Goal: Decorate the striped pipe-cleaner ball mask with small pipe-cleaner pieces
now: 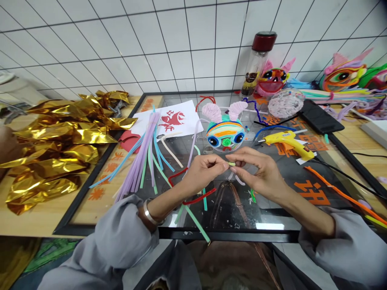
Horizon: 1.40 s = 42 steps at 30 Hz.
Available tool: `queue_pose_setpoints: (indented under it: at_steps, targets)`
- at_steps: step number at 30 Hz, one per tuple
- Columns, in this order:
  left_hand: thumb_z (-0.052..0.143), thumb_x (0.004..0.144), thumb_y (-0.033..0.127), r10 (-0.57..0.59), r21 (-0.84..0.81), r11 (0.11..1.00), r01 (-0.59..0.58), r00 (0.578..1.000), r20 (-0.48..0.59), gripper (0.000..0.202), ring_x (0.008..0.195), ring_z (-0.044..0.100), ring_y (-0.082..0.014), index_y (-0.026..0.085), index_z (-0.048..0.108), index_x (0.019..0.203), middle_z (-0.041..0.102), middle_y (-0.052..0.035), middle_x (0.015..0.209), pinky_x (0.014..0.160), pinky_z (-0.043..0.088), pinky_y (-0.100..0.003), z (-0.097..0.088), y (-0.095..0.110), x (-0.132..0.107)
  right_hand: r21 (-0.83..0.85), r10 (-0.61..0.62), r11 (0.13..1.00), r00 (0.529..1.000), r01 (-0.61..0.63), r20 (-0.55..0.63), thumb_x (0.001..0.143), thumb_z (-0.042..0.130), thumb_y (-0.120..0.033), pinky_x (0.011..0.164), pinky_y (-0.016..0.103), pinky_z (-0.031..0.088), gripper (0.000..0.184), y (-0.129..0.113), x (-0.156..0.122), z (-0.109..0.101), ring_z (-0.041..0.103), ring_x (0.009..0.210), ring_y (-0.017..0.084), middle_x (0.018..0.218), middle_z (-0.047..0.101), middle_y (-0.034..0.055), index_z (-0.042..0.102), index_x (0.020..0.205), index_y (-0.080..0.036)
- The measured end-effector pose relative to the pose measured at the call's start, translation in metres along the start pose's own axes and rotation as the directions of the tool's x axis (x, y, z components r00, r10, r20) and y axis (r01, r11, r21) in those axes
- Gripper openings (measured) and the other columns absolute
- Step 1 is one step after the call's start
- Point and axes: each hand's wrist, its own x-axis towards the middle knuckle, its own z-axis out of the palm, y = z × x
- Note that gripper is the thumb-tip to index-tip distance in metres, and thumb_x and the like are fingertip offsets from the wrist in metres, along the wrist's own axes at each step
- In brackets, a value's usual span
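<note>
Between both hands is a short yellow-green pipe cleaner (231,164), mostly covered by the fingertips. My left hand (206,172) pinches its left end, and my right hand (256,171) grips the other end with thumb and fingers. Just beyond them sits a striped animal head (225,131) made of pipe cleaners, with pink ears, blue-ringed eyes and a green nose. Under my left wrist lies a bent red pipe cleaner (199,197). A bundle of lilac, green and blue pipe cleaners (148,149) rests to the left.
A yellow glue gun (288,143) with a black cord lies right, near a black phone (322,116). Behind stand a bottle (256,64) and more animal heads (344,74). Gold foil (66,141) covers the left side, where part of another person's hand (9,145) shows.
</note>
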Motion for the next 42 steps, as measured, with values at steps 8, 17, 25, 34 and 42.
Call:
queue_pose_setpoints:
  at_steps: [8, 17, 25, 34, 42]
  targets:
    - [0.061, 0.073, 0.027, 0.012, -0.043, 0.999, -0.014, 0.999, -0.052, 0.017, 0.05, 0.033, -0.006, 0.015, 0.065, 0.062, 0.052, 0.0019, 0.059, 0.047, 0.024, -0.021, 0.002, 0.003, 0.0, -0.325, -0.19, 0.929, 0.982, 0.176, -0.009, 0.088, 0.056, -0.019, 0.074, 0.034, 0.049, 0.023, -0.002, 0.0, -0.007, 0.061, 0.088, 0.019, 0.096, 0.065, 0.0077, 0.063, 0.11, -0.021]
    - [0.063, 0.077, 0.029, -0.013, -0.141, 0.99, 0.015, 1.0, 0.014, 0.019, 0.049, 0.032, -0.0047, 0.013, 0.065, 0.066, 0.044, 0.0034, 0.056, 0.046, 0.021, -0.021, 0.009, 0.004, -0.006, -0.611, -0.263, 0.77, 0.964, 0.184, -0.042, 0.09, 0.051, -0.017, 0.059, 0.031, 0.034, 0.019, -0.011, -0.001, 0.004, 0.048, 0.064, 0.016, 0.067, 0.057, 0.0031, 0.054, 0.071, -0.019]
    - [0.071, 0.07, 0.037, -0.115, -0.377, 0.923, 0.082, 0.991, -0.066, 0.027, 0.044, 0.029, -0.0032, 0.011, 0.065, 0.07, 0.038, 0.0059, 0.049, 0.044, 0.015, -0.02, 0.013, 0.003, -0.005, -0.256, 0.073, 0.958, 0.975, -0.127, -0.209, 0.094, 0.048, -0.025, 0.05, 0.026, 0.03, 0.038, -0.007, 0.0, 0.002, 0.038, 0.051, 0.01, 0.055, 0.035, -0.0046, 0.035, 0.058, -0.021]
    - [0.065, 0.074, 0.034, -0.045, -0.183, 0.983, 0.02, 0.991, -0.129, 0.023, 0.046, 0.031, -0.0041, 0.012, 0.066, 0.069, 0.041, 0.0053, 0.05, 0.045, 0.022, -0.02, 0.009, -0.001, -0.002, -0.567, -0.281, 0.798, 0.959, 0.206, -0.047, 0.091, 0.051, -0.016, 0.07, 0.034, 0.039, 0.021, -0.003, 0.001, -0.005, 0.057, 0.083, 0.02, 0.089, 0.063, 0.0074, 0.06, 0.11, -0.018]
    - [0.063, 0.077, 0.031, 0.057, -0.01, 0.998, -0.059, 0.99, -0.129, 0.021, 0.053, 0.034, -0.0061, 0.013, 0.066, 0.066, 0.048, 0.0026, 0.058, 0.05, 0.027, -0.021, 0.011, -0.002, -0.004, -0.659, -0.308, 0.707, 0.95, 0.256, 0.038, 0.091, 0.049, -0.014, 0.065, 0.032, 0.033, 0.013, -0.001, 0.002, -0.001, 0.052, 0.071, 0.017, 0.077, 0.064, 0.0053, 0.061, 0.088, -0.017]
